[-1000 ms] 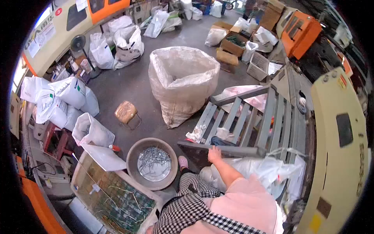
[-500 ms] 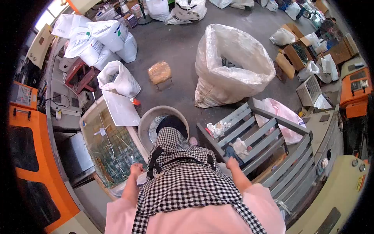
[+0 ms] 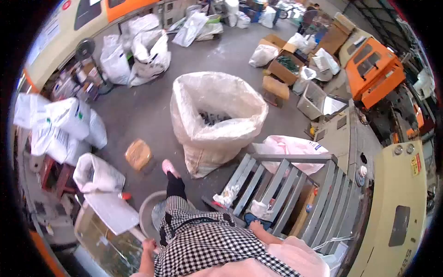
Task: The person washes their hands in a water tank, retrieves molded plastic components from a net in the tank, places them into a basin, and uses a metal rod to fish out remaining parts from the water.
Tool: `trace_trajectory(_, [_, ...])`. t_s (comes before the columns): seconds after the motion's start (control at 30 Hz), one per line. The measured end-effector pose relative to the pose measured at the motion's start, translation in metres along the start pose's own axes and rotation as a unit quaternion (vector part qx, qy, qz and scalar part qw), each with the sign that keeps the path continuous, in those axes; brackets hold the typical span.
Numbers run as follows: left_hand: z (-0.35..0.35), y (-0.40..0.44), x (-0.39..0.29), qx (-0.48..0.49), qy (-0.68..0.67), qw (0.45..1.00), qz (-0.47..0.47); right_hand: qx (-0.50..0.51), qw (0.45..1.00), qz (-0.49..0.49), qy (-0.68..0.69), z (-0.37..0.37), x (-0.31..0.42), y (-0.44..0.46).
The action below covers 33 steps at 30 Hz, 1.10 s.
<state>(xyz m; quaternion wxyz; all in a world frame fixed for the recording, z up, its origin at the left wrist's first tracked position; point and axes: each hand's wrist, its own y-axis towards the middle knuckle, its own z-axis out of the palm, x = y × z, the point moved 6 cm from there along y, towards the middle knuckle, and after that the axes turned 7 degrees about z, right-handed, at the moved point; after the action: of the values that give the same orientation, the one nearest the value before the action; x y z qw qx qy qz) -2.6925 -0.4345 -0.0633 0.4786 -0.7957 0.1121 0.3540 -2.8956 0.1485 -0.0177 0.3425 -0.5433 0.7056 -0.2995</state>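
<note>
Grey slatted stand is at my right side, and my right fingers are at its near edge, beside the dark blue cloth. They look loosely bent; whether they grip the cloth or only rest there, I cannot tell. My left fingers are curled inward near the white board and the basin, but I cannot see if they hold anything.

The cloth could slide on the slats if I lean my weight on it, and then my support would be lost. My leg is close beside the basin and my checked apron hangs over it, so a careless turn could catch the rim and tip it. My pink shoe is between the low stool and the big open sack; a short sideways step might strike one of them.

As for writing, the cream machine at right has a yellow and red label, too small to read, and characters lower down, which I cannot read surely. The stacked white bags carry green marks and blurred print.
</note>
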Motion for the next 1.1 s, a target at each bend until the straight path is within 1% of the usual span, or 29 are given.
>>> trace_trajectory(0.03, [0.001,0.013,-0.010,0.002,-0.005,1.000,-0.017,-0.016,1.000,0.012,-0.013,-0.010,0.006,0.000])
trace_trajectory(0.1, [0.006,0.049,-0.024,0.010,0.010,0.999,-0.051,0.027,0.998,0.055,-0.005,-0.047,0.029,-0.003])
trace_trajectory(0.13, [0.007,0.068,-0.028,0.018,0.023,0.998,-0.062,0.032,0.998,0.048,-0.035,-0.073,0.048,-0.009])
trace_trajectory(0.23, [0.003,0.135,-0.052,0.045,0.070,0.992,-0.091,0.018,0.998,0.059,-0.023,-0.102,0.091,0.034])
trace_trajectory(0.27, [-0.002,0.161,-0.064,0.054,0.086,0.990,-0.095,-0.001,1.000,0.018,0.008,-0.120,0.115,0.043])
trace_trajectory(0.3, [-0.012,0.188,-0.075,0.056,0.097,0.989,-0.098,-0.010,0.999,0.032,0.035,-0.141,0.140,0.050])
trace_trajectory(0.37, [-0.029,0.243,-0.102,0.056,0.102,0.989,-0.096,-0.020,0.999,-0.048,-0.013,-0.190,0.205,0.048])
trace_trajectory(0.4, [-0.036,0.266,-0.125,0.047,0.087,0.991,-0.087,0.012,0.999,-0.034,-0.017,-0.205,0.230,0.059])
trace_trajectory(0.43, [-0.051,0.290,-0.154,0.054,0.045,0.995,-0.070,-0.011,0.988,-0.126,-0.084,-0.225,0.262,0.065])
trace_trajectory(0.5, [-0.072,0.323,-0.222,0.055,-0.085,0.994,-0.029,-0.036,0.991,-0.128,-0.022,-0.296,0.312,0.043])
trace_trajectory(0.53, [-0.081,0.339,-0.250,0.053,-0.132,0.990,-0.012,-0.053,0.990,-0.024,0.126,-0.307,0.315,0.060])
trace_trajectory(0.57, [-0.086,0.348,-0.273,0.042,-0.146,0.988,-0.002,-0.103,0.979,-0.050,0.169,-0.331,0.331,0.056])
trace_trajectory(0.6, [-0.090,0.354,-0.303,0.031,-0.159,0.987,0.007,-0.108,0.976,-0.072,0.174,-0.346,0.345,0.063])
trace_trajectory(0.63, [-0.096,0.356,-0.322,0.006,-0.187,0.982,0.021,-0.084,0.981,-0.084,0.153,-0.362,0.360,0.068])
trace_trajectory(0.67, [-0.097,0.359,-0.327,0.007,-0.226,0.974,-0.006,-0.090,0.983,-0.102,0.124,-0.370,0.372,0.082])
trace_trajectory(0.7, [-0.101,0.360,-0.325,0.004,-0.229,0.973,-0.007,-0.094,0.984,-0.120,0.093,-0.380,0.385,0.091])
trace_trajectory(0.77, [-0.094,0.357,-0.320,0.054,-0.263,0.963,-0.008,-0.076,0.987,-0.142,0.019,-0.402,0.414,0.106])
trace_trajectory(0.8, [-0.091,0.350,-0.310,0.022,-0.229,0.971,-0.057,-0.076,0.985,-0.154,-0.004,-0.413,0.430,0.114])
trace_trajectory(0.83, [-0.087,0.340,-0.304,0.018,-0.212,0.974,-0.081,-0.075,0.983,-0.165,-0.025,-0.422,0.447,0.121])
trace_trajectory(0.9, [-0.080,0.328,-0.299,0.016,-0.211,0.971,-0.112,-0.069,0.982,-0.177,-0.018,-0.441,0.483,0.131])
trace_trajectory(0.97, [-0.073,0.333,-0.308,0.012,-0.219,0.967,-0.128,-0.067,0.980,-0.188,-0.010,-0.467,0.521,0.132])
trace_trajectory(1.03, [-0.071,0.350,-0.327,0.004,-0.223,0.967,-0.127,-0.075,0.969,-0.235,-0.018,-0.495,0.567,0.116])
trace_trajectory(1.07, [-0.071,0.360,-0.337,0.001,-0.224,0.966,-0.127,-0.078,0.969,-0.234,-0.018,-0.498,0.584,0.128])
trace_trajectory(1.1, [-0.071,0.372,-0.348,-0.002,-0.227,0.966,-0.123,-0.070,0.961,-0.259,-0.067,-0.497,0.603,0.142])
